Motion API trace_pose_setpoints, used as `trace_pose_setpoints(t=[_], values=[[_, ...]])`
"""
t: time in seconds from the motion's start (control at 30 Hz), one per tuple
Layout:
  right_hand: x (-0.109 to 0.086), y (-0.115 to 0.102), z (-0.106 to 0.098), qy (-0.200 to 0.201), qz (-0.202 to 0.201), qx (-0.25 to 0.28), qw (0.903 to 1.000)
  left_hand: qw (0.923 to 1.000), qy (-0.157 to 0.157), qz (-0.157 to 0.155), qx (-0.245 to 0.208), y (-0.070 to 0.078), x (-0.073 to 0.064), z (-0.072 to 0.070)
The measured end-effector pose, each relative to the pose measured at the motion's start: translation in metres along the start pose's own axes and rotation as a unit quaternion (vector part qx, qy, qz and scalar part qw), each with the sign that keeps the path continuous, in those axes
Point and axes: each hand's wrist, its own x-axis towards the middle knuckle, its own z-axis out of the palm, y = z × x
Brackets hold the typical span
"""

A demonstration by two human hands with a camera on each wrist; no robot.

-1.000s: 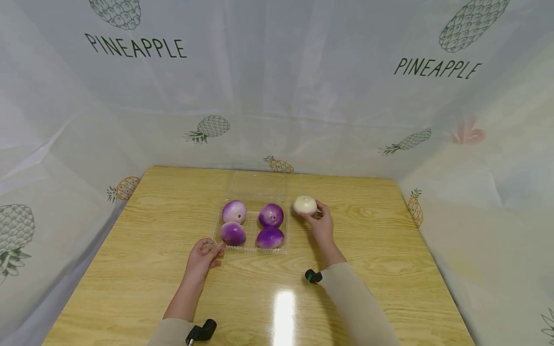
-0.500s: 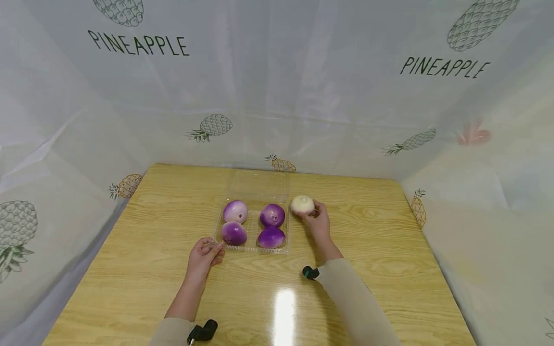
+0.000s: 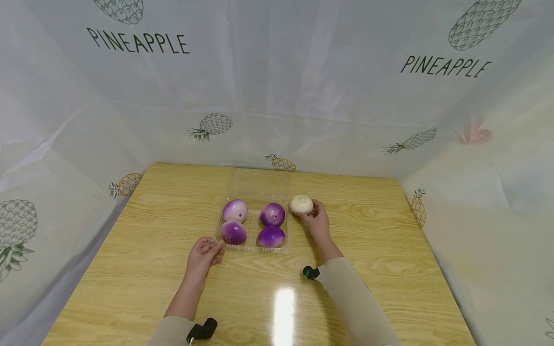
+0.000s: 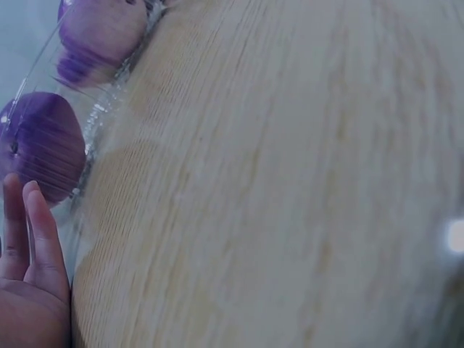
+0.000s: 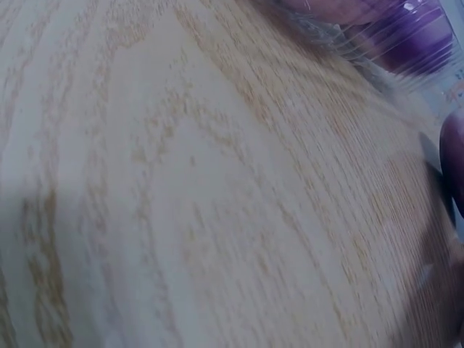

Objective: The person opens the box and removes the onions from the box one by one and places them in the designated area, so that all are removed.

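My right hand (image 3: 318, 224) grips a round onion (image 3: 301, 204) just off the right side of a clear plastic box (image 3: 252, 226). The onion's pale, nubbed end faces up; at the edge of the right wrist view it shows a dark purple side. With thumb and fingers, my left hand (image 3: 203, 257) pinches the near left corner of the box. Inside stand glossy purple-and-white onions in two pairs, a left pair (image 3: 233, 232) and a right pair (image 3: 271, 237). In the left wrist view, two extended fingers (image 4: 47, 243) lie beside a purple onion (image 4: 51, 145).
The box's transparent lid (image 3: 258, 184) is folded back towards the rear of the wooden table (image 3: 368, 240). A pineapple-printed curtain (image 3: 303, 96) surrounds the table's back and sides. Small black cameras (image 3: 203, 329) are fixed at both sleeves.
My right hand has shifted slightly left with the onion, closer to the box's side, and has nearly stopped. The left hand keeps its place at the box corner.
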Motion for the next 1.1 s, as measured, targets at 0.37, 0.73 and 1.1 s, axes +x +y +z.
trace_pose_setpoints(t=[0.37,0.73,1.1], values=[[-0.0025,-0.0041,-0.0017,-0.004,-0.003,-0.004,1.0,0.9999,-0.007,0.012,0.002,-0.0008,-0.0006,-0.0003],[-0.0022,-0.0052,-0.0018,-0.009,0.008,-0.012,0.9999,1.0,-0.004,0.005,-0.004,0.0005,-0.0008,0.0003],[-0.0026,-0.006,-0.003,-0.018,0.025,-0.007,0.9995,1.0,0.003,-0.001,0.001,0.0013,-0.0024,0.0009]])
